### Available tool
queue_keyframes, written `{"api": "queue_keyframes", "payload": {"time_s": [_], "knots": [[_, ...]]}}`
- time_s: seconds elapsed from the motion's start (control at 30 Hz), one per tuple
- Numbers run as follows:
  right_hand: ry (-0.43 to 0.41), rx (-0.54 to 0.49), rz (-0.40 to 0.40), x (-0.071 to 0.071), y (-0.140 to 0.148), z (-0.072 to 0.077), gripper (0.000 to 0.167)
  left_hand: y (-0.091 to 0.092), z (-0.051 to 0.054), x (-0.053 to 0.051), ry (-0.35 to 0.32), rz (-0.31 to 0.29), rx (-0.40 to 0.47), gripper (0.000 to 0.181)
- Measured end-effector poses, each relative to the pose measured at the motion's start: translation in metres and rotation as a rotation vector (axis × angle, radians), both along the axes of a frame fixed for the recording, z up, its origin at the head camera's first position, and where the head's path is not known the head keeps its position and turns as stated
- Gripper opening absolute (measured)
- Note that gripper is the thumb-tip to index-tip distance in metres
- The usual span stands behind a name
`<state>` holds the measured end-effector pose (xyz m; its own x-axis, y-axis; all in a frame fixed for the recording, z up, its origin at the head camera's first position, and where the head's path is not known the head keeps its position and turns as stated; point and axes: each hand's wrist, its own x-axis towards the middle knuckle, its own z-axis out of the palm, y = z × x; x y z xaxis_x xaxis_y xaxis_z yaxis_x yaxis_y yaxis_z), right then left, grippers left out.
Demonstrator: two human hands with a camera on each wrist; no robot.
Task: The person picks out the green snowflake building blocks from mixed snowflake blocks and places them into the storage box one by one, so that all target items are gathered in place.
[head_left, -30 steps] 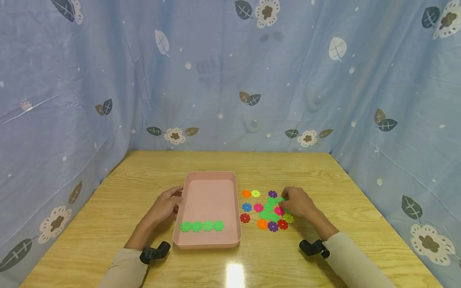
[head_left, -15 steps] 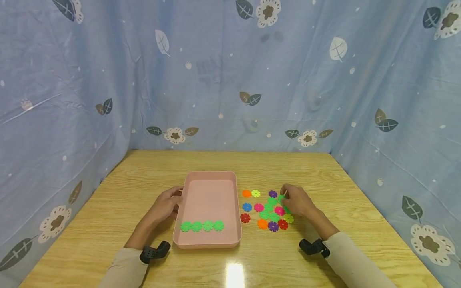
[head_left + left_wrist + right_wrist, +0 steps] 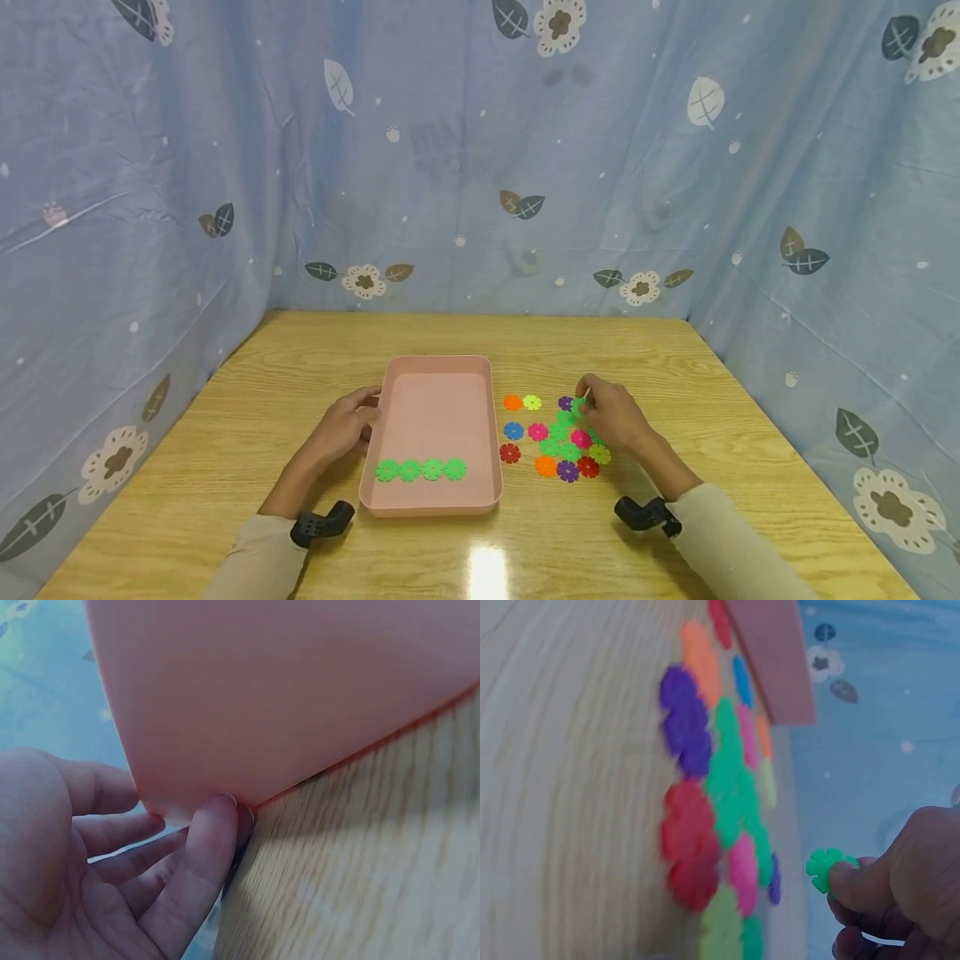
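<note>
A pink tray [image 3: 442,417] lies on the table with a row of several green snowflake discs [image 3: 409,471] along its near end. My left hand [image 3: 347,433] rests against the tray's left side; in the left wrist view its loosely bent fingers [image 3: 206,847] touch the tray's outer wall [image 3: 277,697]. To the right of the tray, my right hand [image 3: 617,417] pinches one green snowflake disc [image 3: 826,868] between thumb and finger, lifted above the table. More green snowflake discs [image 3: 558,432] lie beneath and beside this hand, some partly hidden by it.
Around the green pile lie snowflake discs in other colours: orange [image 3: 546,466], purple [image 3: 567,471], red [image 3: 510,453], blue [image 3: 513,431], pink [image 3: 537,432] and yellow [image 3: 600,454]. A blue patterned curtain [image 3: 480,167] encloses the wooden table [image 3: 600,542] at the back and sides.
My right hand has picked a green snowflake disc from the pile, lifted it, and shifted slightly up and to the left. The left hand and the tray have stayed in place.
</note>
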<state>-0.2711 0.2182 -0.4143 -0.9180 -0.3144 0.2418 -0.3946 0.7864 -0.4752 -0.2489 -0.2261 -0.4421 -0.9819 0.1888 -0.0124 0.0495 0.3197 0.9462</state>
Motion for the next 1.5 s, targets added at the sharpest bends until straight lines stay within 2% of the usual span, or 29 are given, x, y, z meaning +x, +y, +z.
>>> {"api": "queue_keyframes", "payload": {"time_s": [0.33, 0.47, 0.93, 1.2, 1.5], "knots": [[-0.04, -0.077, -0.009, 0.008, -0.023, 0.013, 0.009, 0.0, 0.004, 0.004, -0.004, -0.005, 0.017, 0.053], [-0.013, -0.083, -0.012, 0.01, -0.031, 0.016, 0.009, 0.001, 0.004, 0.004, -0.007, -0.001, 0.009, 0.052], [0.064, -0.138, 0.051, 0.015, -0.059, 0.023, 0.009, 0.0, 0.003, 0.003, -0.002, -0.01, 0.024, 0.054], [0.027, -0.188, 0.07, 0.016, -0.078, 0.026, 0.008, -0.001, 0.005, 0.003, -0.008, -0.008, 0.026, 0.054], [-0.003, -0.244, 0.161, 0.02, -0.097, 0.027, 0.005, -0.001, 0.003, 0.001, 0.007, 0.002, 0.001, 0.053]]}}
